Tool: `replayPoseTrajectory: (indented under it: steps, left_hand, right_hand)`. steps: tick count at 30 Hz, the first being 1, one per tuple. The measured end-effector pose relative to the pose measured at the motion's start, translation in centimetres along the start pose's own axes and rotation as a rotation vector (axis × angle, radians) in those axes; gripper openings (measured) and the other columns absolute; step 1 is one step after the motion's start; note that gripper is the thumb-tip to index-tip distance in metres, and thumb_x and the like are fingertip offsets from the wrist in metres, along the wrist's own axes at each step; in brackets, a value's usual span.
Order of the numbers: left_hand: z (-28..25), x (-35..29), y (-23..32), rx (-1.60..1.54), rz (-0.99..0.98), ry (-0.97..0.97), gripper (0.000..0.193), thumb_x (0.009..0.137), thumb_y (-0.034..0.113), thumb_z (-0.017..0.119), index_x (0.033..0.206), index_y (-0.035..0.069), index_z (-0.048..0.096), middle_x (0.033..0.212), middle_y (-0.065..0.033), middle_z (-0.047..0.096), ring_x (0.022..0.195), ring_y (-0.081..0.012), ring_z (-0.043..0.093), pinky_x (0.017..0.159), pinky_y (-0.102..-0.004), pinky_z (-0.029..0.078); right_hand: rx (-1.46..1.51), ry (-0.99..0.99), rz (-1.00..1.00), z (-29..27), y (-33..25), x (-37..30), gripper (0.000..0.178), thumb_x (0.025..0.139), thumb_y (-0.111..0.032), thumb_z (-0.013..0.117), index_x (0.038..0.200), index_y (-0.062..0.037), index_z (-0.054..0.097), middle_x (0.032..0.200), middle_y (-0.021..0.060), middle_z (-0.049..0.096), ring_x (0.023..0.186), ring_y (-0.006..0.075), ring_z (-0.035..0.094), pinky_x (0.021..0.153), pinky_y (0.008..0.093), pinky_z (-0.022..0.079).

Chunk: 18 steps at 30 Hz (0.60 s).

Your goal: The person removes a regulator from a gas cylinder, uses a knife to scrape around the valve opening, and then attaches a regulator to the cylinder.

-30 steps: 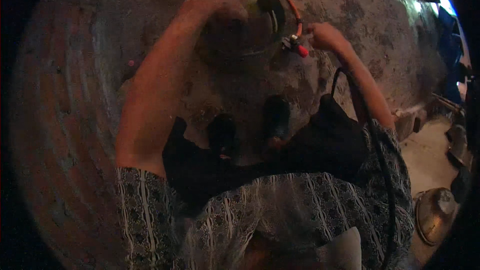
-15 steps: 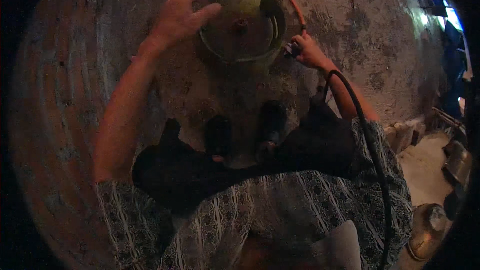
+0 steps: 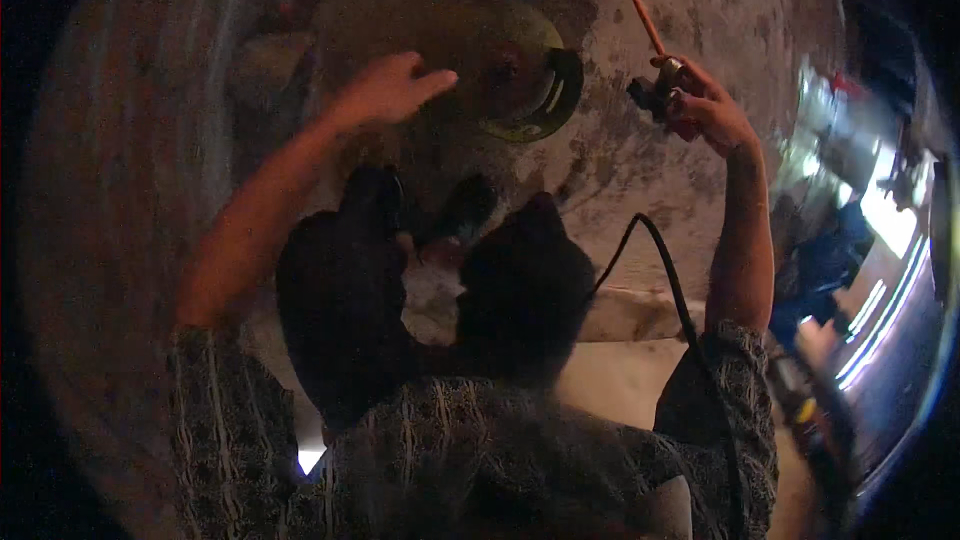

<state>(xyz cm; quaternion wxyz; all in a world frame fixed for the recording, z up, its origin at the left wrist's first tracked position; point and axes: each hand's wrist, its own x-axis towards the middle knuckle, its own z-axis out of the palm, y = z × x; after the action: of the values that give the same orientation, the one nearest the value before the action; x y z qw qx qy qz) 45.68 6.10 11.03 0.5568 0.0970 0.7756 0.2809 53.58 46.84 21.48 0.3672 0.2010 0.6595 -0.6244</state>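
Note:
A dark green gas cylinder (image 3: 535,35), seen from above, stands on the floor in front of me, with a curved collar (image 3: 568,90) on its right side. Its middle and left side are dim and hard to make out. My left hand (image 3: 390,90) is beside it on the left, thumb and fingers apart, holding nothing. Off to the right of the cylinder, my right hand (image 3: 718,118) is closed around a gas regulator (image 3: 660,90), dark with a metallic part. An orange hose (image 3: 645,15) runs up and away from it.
A black cable (image 3: 668,265) loops between my lap and right arm. My shoes (image 3: 470,202) are just short of the cylinder. At the right, beyond my arm, are bright light strips (image 3: 885,315) and blurred items, including a dark tool-like object (image 3: 800,400) with a yellow spot.
The view has swung to the right. My right hand has carried the regulator and hose farther from the cylinder. My left hand is still open beside the cylinder.

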Motion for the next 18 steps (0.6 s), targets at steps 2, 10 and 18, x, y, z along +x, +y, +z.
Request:
replayPoseTrajectory:
  steps: [2,10,18]
  left_hand:
    - [2.8,-0.5,-1.2,-0.095,-0.095,-0.029,0.082,0.082,0.07,0.052,0.116,-0.005,0.058,0.11,-0.0218,0.062,0.101,-0.034,0.061,0.086,-0.0446,0.048]
    - [17.8,3.5,-0.2,-0.416,-0.004,0.371,0.063,0.091,0.053,0.049,0.091,-0.007,0.065,0.093,-0.0273,0.064,0.09,-0.0416,0.062,0.079,-0.0509,0.046]
    - [18.3,4.3,2.9,-0.59,-0.382,0.643,0.036,0.088,0.028,0.057,0.096,-0.007,0.063,0.085,-0.0265,0.063,0.079,-0.0414,0.064,0.071,-0.0487,0.05]
  right_hand:
    - [-0.106,0.063,0.077,2.7,-4.4,0.9,0.05,0.085,-0.019,0.064,0.13,-0.0049,0.048,0.076,0.0019,0.056,0.057,0.0109,0.051,0.049,0.0258,0.043]
    - [-0.616,-0.159,0.209,9.0,-7.7,10.5,0.03,0.085,-0.024,0.066,0.106,-0.0026,0.059,0.081,0.0047,0.064,0.063,0.0119,0.06,0.054,0.0267,0.048]
    - [-0.817,-0.519,0.027,8.2,-3.6,16.4,0.029,0.082,-0.027,0.07,0.099,-0.0043,0.061,0.081,0.0062,0.064,0.071,0.0163,0.065,0.058,0.03,0.05]
